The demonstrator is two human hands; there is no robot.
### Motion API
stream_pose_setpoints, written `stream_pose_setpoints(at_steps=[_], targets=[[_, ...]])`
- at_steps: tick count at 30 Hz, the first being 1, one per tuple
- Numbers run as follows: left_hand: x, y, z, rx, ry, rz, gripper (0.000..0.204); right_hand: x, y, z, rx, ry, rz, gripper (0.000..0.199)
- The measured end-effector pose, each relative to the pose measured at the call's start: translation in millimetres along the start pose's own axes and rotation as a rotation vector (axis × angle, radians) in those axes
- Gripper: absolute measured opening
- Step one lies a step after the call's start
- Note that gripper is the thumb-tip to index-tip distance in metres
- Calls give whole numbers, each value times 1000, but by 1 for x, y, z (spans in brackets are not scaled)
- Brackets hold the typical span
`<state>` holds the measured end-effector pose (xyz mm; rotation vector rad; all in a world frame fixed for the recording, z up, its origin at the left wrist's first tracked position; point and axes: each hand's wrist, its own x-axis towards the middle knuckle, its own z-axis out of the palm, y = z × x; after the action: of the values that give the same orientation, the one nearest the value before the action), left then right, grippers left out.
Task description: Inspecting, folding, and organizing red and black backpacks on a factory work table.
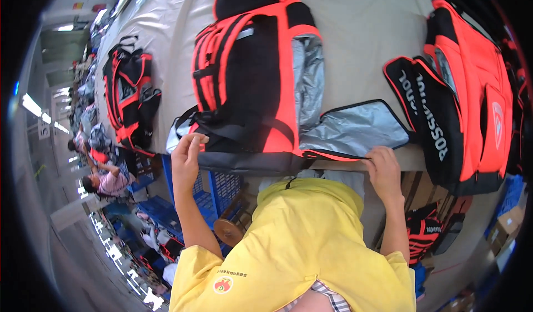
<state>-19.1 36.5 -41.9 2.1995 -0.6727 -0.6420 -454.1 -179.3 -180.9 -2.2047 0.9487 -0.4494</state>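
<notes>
A large backpack of black fabric with bright orange-red panels and straps (250, 78) lies flat on the pale grey cloth-covered table (361, 28), its near end at the table's near edge just in front of the person in the yellow top. Its side compartment is open: a flap lined with silvery grey material and edged in black and orange (355, 130) is spread out to the right across the table. Judging by this, the bag is already laid out and opened, while the flap has yet to be shut and the bag moved on. The left hand (186, 162) has its fingers curled against the bag's near left corner, by a grey strap, pinching or pressing it; whether it truly grips is hard to tell. The right hand (383, 167) has its fingers closed on the near edge of the silver flap. To the right a second backpack of the same black and orange kind (466, 101) stands near, its black panel carrying white lettering and its orange face a small white shield-shaped emblem. Far left on the table lies a third matching backpack (130, 90). Below the table on the left are blue plastic crates (216, 187), and at the lower right a brown cardboard box (508, 223).
</notes>
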Motion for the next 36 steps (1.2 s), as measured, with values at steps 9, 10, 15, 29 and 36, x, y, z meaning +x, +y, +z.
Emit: stream_pose_setpoints(at_steps=[9,10,15,29,36], targets=[[-79,-94,-66,95,285,-52,15,66,-23,-16,-206,91,-137,18],[-79,-103,-78,79,304,-16,12,78,-28,-6,-199,98,-171,18],[-46,-140,-95,-79,336,-10,12,76,-41,31,-377,477,-48,43],[-10,-258,-175,-147,230,127,13,-30,-189,167,69,498,477,51],[14,-215,-122,354,-110,687,95,8,-282,192,-694,294,61,54]])
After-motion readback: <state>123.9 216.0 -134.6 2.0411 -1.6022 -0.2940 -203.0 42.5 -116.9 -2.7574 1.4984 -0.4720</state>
